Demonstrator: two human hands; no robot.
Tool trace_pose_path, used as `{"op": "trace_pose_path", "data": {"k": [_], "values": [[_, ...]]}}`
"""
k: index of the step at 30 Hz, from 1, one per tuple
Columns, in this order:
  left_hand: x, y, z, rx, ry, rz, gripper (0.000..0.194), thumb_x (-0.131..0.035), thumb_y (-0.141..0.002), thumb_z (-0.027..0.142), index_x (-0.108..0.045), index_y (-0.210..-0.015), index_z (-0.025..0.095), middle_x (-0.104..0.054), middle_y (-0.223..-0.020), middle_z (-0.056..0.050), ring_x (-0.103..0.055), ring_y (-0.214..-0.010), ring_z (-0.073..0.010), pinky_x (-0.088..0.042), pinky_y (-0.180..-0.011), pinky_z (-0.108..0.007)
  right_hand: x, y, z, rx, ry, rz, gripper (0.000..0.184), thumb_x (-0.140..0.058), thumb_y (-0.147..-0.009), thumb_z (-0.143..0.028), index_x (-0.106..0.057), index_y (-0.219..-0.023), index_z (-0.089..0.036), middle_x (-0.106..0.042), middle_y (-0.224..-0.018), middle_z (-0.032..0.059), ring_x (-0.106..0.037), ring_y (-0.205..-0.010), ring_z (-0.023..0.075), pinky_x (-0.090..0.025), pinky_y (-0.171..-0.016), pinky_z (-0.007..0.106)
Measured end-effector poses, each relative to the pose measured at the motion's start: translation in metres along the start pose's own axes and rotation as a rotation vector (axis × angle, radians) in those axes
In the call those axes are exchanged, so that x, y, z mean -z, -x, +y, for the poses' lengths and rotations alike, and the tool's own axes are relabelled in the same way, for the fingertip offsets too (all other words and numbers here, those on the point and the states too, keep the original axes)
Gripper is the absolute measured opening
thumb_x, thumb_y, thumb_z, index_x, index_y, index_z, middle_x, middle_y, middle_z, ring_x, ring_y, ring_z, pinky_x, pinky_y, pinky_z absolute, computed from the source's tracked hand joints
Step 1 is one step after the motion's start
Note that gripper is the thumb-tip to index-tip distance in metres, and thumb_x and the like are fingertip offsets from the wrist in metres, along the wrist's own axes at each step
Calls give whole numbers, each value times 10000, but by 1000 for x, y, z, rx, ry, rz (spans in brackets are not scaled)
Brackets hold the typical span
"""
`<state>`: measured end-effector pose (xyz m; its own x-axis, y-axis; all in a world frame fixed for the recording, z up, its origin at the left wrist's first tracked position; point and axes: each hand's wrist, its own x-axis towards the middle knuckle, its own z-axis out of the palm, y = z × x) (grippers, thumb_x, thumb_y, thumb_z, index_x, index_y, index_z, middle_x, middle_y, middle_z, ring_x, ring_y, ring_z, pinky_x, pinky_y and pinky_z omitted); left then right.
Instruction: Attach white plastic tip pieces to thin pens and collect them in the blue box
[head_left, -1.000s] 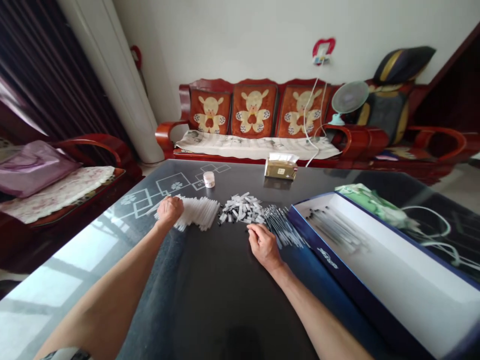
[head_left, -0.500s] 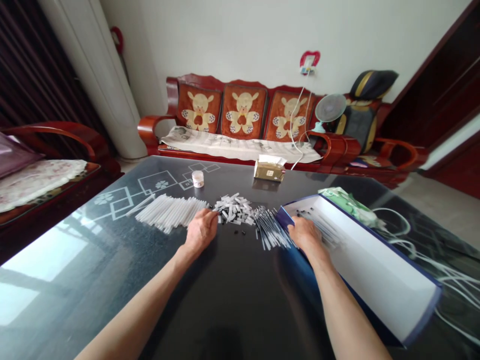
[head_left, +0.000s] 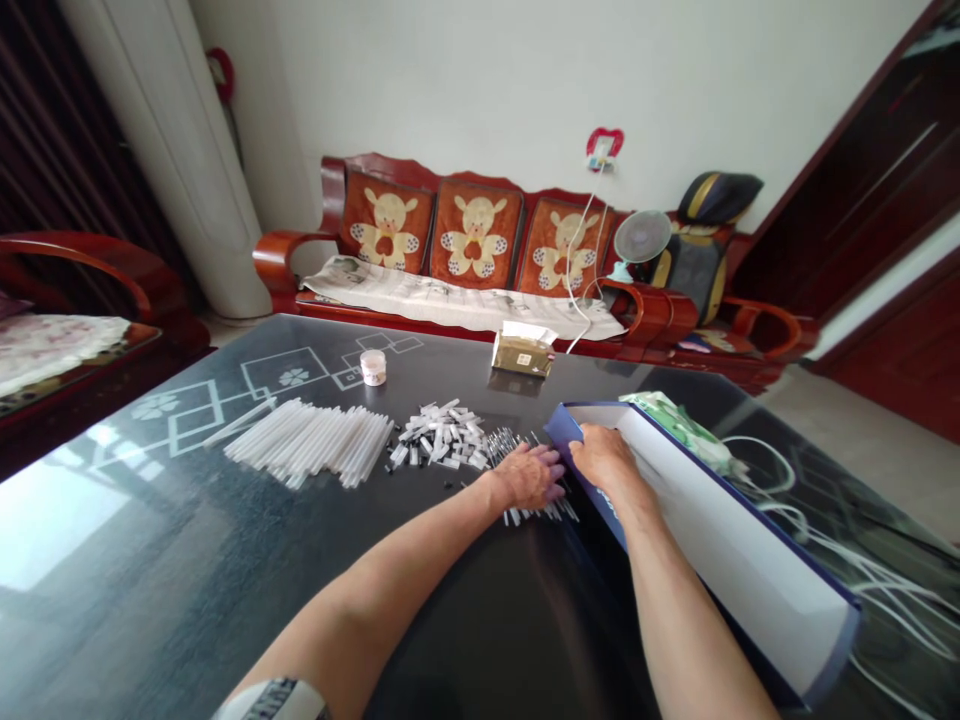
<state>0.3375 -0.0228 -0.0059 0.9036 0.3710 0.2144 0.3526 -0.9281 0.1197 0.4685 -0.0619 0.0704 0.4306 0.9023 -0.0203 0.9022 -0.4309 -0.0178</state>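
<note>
My left hand [head_left: 529,477] lies flat, fingers apart, on a heap of thin dark rods with silver tips [head_left: 536,512], covering most of it. My right hand [head_left: 604,458] sits close beside it, curled over the near rim of a white box with blue edges [head_left: 720,530]. Its fingers hide whatever lies beneath them. Left of my hands, on the dark glass tabletop [head_left: 150,560], lie a heap of small white and black pieces [head_left: 441,437] and a row of clear plastic tubes [head_left: 307,442].
A small white jar [head_left: 373,367] and a tissue box [head_left: 523,352] stand near the far table edge. A green-and-white packet [head_left: 675,425] and white cables [head_left: 825,510] lie beyond the box. Behind the table are a red wooden sofa [head_left: 465,310] and a small fan [head_left: 641,236].
My left hand has moved right, from beside the small pieces onto the rods. My right hand has drawn back from inside the box to its rim. The rods now lie more bunched.
</note>
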Motion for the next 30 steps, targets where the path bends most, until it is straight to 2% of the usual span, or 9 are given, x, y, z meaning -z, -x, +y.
{"op": "trace_pose_path", "data": {"k": [3,5,9,13,18,24,27,30], "values": [[-6,-11,7,13,-12,-85,477,-443,-912,536,-589,-1206,190,-561,-1304,-115,-447,-1280,-291,-406,-991,-496,-4,-3,-2,8,-11,-18,308,-473,-875,-251,-670,-1066,-110,-695,-1065,189,-655,-1014,286,-473,-799,330],[-8,-12,9,27,-4,-97,514,-410,-911,580,-593,-1205,201,-558,-1301,-115,-451,-1267,-297,-379,-1001,-521,-6,-5,-3,13,-12,-26,311,-458,-880,-243,-665,-1069,-110,-692,-1075,190,-654,-1019,287,-476,-808,335],[-5,-4,11,43,-19,-103,544,-336,-934,584,-632,-1137,175,-573,-1240,-129,-498,-1196,-279,-371,-1003,-515,-10,-4,-5,9,-12,-24,309,-457,-883,-251,-660,-1072,-116,-689,-1084,185,-651,-1036,278,-477,-834,328],[3,11,10,43,-20,-96,502,-349,-941,551,-644,-1097,176,-592,-1184,-119,-523,-1169,-270,-383,-1003,-493,-18,1,-12,16,-38,-59,297,-462,-875,-230,-672,-1059,-127,-689,-1083,191,-651,-1043,291,-486,-825,339],[3,25,6,23,5,-38,443,-404,-937,501,-637,-1100,162,-598,-1165,-124,-524,-1171,-270,-407,-984,-473,-24,8,-23,31,-79,-51,310,-421,-903,-218,-671,-1057,-119,-693,-1065,197,-659,-1022,279,-482,-835,336],[-2,31,9,62,15,54,383,-456,-927,431,-608,-1158,166,-574,-1239,-137,-495,-1209,-288,-410,-986,-473,-25,9,-32,33,-135,-22,336,-396,-911,-230,-636,-1124,-132,-692,-1081,186,-661,-1009,284,-487,-813,350],[2,36,11,83,23,97,360,-454,-930,423,-616,-1130,171,-575,-1234,-128,-497,-1212,-286,-415,-994,-468,-27,7,-35,16,-146,-21,344,-389,-917,-233,-643,-1125,-128,-686,-1101,195,-657,-1017,292,-489,-813,357],[8,46,11,107,43,183,343,-435,-944,412,-618,-1118,181,-578,-1242,-107,-539,-1166,-263,-429,-999,-456,-20,2,-31,29,-155,-21,354,-418,-920,-298,-671,-1101,-130,-688,-1100,193,-651,-1024,282,-484,-827,337]]}}
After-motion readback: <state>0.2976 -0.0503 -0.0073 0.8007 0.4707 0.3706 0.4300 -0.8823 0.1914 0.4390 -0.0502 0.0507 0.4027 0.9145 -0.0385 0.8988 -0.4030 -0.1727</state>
